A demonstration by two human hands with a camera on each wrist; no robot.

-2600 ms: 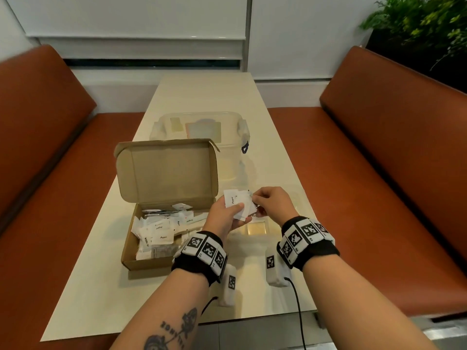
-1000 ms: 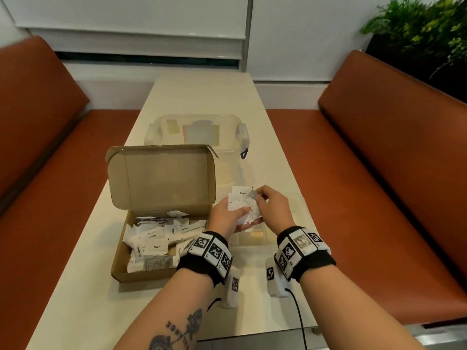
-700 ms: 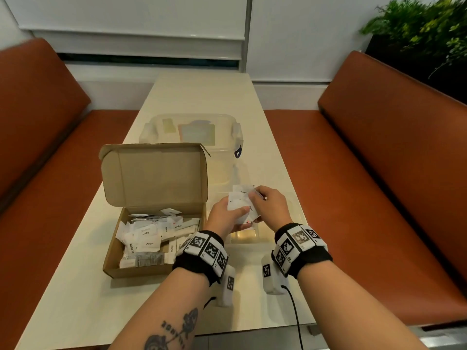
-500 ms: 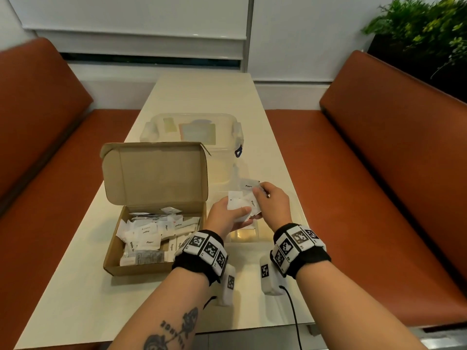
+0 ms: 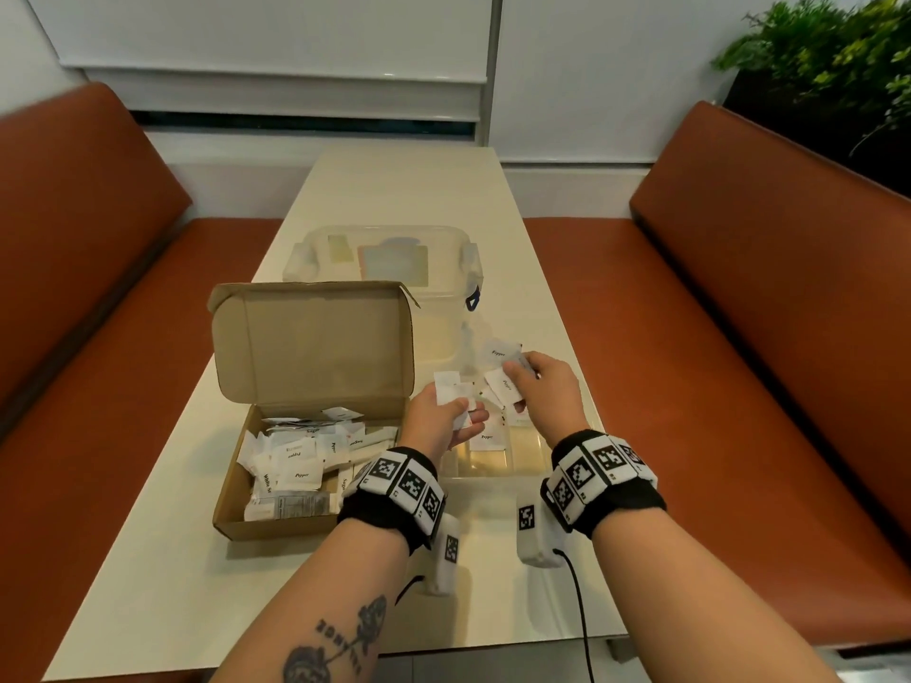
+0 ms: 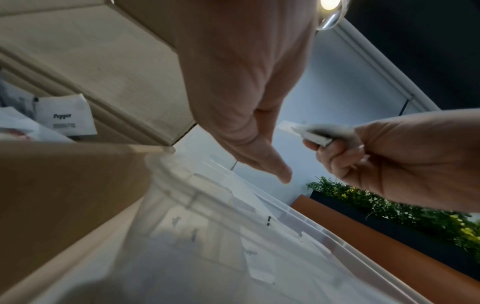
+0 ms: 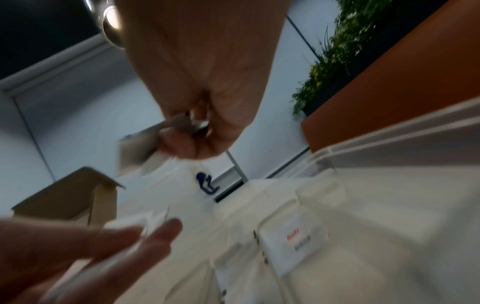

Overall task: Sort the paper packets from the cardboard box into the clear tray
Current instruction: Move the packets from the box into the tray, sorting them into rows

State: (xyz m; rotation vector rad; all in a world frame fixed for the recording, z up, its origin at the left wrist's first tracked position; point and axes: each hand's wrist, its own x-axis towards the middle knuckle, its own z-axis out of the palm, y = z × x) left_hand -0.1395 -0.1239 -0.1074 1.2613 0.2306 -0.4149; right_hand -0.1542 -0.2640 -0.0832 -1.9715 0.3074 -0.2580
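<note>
Head view: The cardboard box sits on the bench with its lid raised; loose paper packets fill its base. The clear tray lies just right of the box, below both hands, with a few packets in its compartments. The left hand holds a small stack of white packets, thumb on top and fingers beneath. The right hand pinches two packets marked "Pepper" above the tray. A clear lidded container stands behind the box.

Left wrist view: The left hand shows its palm side with the thumb extended; the stack is hidden here. The right hand has its grip pinched on a white packet. The tray rim runs below.

Right wrist view: Blurred. The right hand has its grip pressed on packets. The left hand's fingers lie straight under its packets. A packet with red print lies in a tray compartment.
</note>
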